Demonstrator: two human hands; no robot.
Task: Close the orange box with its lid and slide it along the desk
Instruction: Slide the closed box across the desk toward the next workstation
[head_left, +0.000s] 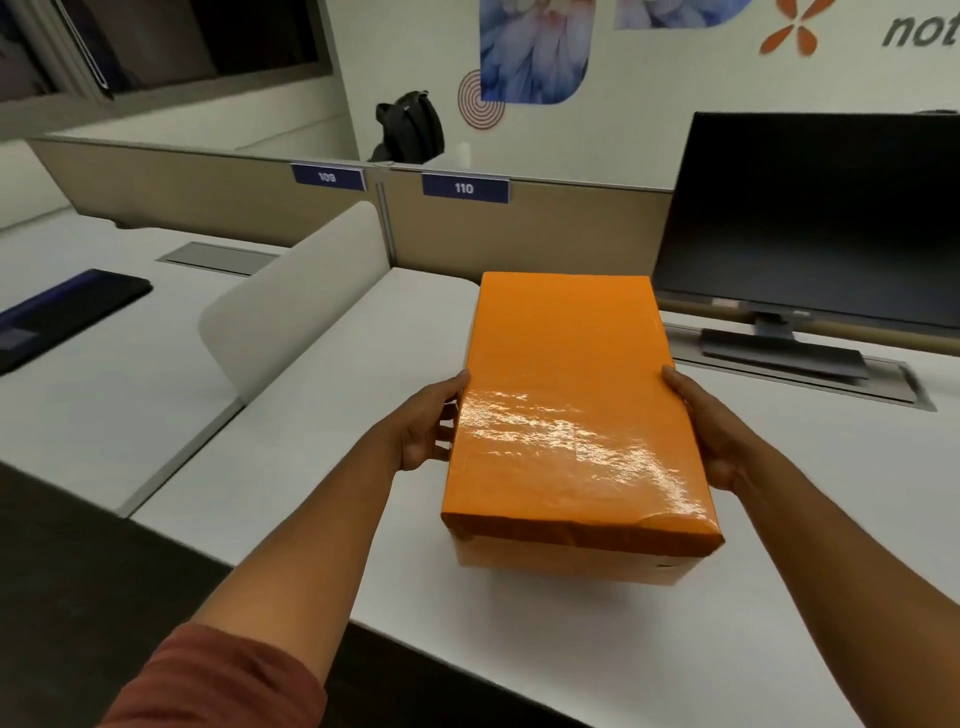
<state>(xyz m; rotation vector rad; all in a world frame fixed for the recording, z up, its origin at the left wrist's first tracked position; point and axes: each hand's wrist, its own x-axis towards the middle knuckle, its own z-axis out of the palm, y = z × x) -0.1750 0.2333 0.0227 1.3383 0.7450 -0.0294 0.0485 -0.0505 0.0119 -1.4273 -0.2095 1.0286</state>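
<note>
Nearest in, a rust-red sleeve (218, 680) on the left arm, bare forearms reaching out over the near edge of the white desk (291, 499), smooth and matte. And there's the orange box (561, 564), a long rectangular carton sitting on the desk, short end toward us, its lower wall a duller, paler orange. The lid (566, 415) is on, glossy and slightly wrinkled like taped wrap, catching a bright glare across its near half; its near right corner looks a bit dented.

Left hand (423, 431) is clamped on the left long side, thumb up at the lid's edge, fingers curled close together against the wall. Right hand (711, 431) flat on the right long side, fingers pressed together and stretched along the edge, tips hidden behind it.

Open white surface lies left of the box up to a rounded pale divider (291, 312), and right of it as well. Farther right, a dark flat monitor (815, 218) on its stand, close beside the box's far right corner. Behind the box, a tan partition (545, 234) closes the far edge, with blue tags (464, 187) reading 109 and 110. Beyond that, a black backpack (410, 127).
</note>
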